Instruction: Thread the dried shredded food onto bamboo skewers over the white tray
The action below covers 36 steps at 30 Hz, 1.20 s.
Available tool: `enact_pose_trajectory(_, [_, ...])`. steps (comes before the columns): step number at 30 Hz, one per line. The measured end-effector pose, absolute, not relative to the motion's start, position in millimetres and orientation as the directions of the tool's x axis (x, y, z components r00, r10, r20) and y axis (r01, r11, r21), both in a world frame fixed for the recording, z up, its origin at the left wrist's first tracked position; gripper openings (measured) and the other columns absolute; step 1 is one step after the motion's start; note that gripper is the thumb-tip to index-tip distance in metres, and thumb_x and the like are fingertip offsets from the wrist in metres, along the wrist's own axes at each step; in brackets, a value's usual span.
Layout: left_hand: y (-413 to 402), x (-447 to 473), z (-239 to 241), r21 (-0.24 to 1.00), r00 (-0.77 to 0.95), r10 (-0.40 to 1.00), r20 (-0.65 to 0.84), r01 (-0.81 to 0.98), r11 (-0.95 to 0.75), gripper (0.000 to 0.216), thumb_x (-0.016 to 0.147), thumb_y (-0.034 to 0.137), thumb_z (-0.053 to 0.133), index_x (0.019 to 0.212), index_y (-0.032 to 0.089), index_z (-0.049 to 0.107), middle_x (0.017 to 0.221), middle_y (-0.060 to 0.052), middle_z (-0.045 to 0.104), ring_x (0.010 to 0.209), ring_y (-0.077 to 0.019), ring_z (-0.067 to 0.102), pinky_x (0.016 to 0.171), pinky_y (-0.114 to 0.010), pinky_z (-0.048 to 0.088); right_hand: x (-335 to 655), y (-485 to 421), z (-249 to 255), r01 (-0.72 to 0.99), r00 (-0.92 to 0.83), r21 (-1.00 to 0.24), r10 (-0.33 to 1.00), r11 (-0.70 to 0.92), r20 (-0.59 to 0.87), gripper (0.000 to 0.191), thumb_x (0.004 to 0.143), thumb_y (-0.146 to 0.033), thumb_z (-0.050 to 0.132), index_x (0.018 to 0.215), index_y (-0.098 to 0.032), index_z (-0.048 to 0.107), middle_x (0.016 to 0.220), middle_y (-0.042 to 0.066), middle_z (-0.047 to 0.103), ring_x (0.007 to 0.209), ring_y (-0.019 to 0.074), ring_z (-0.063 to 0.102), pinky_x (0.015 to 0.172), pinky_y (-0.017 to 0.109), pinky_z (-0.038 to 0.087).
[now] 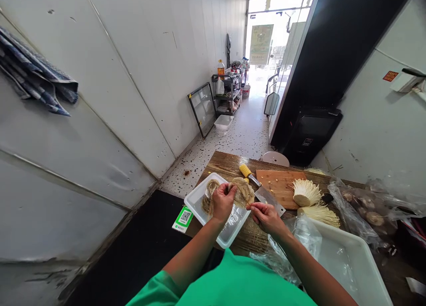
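My left hand pinches the edge of a flat grey-brown food piece, which could be an oyster mushroom. Between the fingertips of my right hand is a thin wooden skewer, its point against or inside that piece; which one I cannot tell. Both hands are above the right side of a white tray. Similar grey-brown pieces on skewers lie in the tray's left part, partly hidden by my left hand.
A cleaver with a yellow handle lies beside a wooden cutting board. Enoki mushrooms rest at the board's right. A larger white tub, a clear plastic bag and bagged mushrooms are further right. A QR-code card is at left.
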<state>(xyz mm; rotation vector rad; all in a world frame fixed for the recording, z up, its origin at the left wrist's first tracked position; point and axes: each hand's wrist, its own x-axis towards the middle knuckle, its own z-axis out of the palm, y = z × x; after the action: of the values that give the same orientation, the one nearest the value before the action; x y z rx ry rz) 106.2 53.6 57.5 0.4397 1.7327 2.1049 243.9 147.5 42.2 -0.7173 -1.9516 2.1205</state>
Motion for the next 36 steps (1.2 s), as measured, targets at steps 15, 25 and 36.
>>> enact_pose_trajectory(15, [61, 115, 56, 0.928, -0.803, 0.592, -0.069, -0.269, -0.257, 0.009, 0.067, 0.017, 0.078, 0.068, 0.016, 0.070, 0.066, 0.001, 0.065, 0.065, -0.0106, 0.054, 0.067, -0.019, 0.042, 243, 143, 56, 0.221, -0.809, -0.963, 0.580, 0.153, -0.094, 0.039, 0.083, -0.052, 0.049, 0.060, -0.021, 0.049, 0.044, -0.003, 0.047, 0.035, 0.0092, 0.038, 0.039, 0.024, 0.025])
enact_pose_trajectory(25, [51, 63, 61, 0.571, -0.696, 0.571, -0.436, -0.704, -0.422, 0.016, 0.069, 0.009, 0.076, 0.078, 0.014, 0.064, 0.075, -0.002, 0.072, 0.069, -0.0116, 0.067, 0.071, -0.023, 0.054, 245, 120, 19, 0.183, -0.847, -0.983, 0.513, 0.031, -0.141, 0.048, 0.081, -0.063, 0.052, 0.081, -0.016, 0.061, 0.048, -0.006, 0.037, 0.043, 0.0082, 0.030, 0.041, 0.023, 0.019])
enact_pose_trajectory(36, [25, 41, 45, 0.562, -0.702, 0.591, -0.398, -0.695, -0.449, 0.026, 0.061, 0.013, 0.084, 0.081, 0.013, 0.066, 0.074, 0.000, 0.072, 0.066, -0.0107, 0.066, 0.071, -0.023, 0.053, 199, 60, 2, 0.204, -0.833, -0.978, 0.519, -0.036, -0.193, 0.047, 0.078, -0.065, 0.052, 0.076, -0.018, 0.059, 0.046, -0.005, 0.040, 0.043, 0.0100, 0.033, 0.044, 0.025, 0.022])
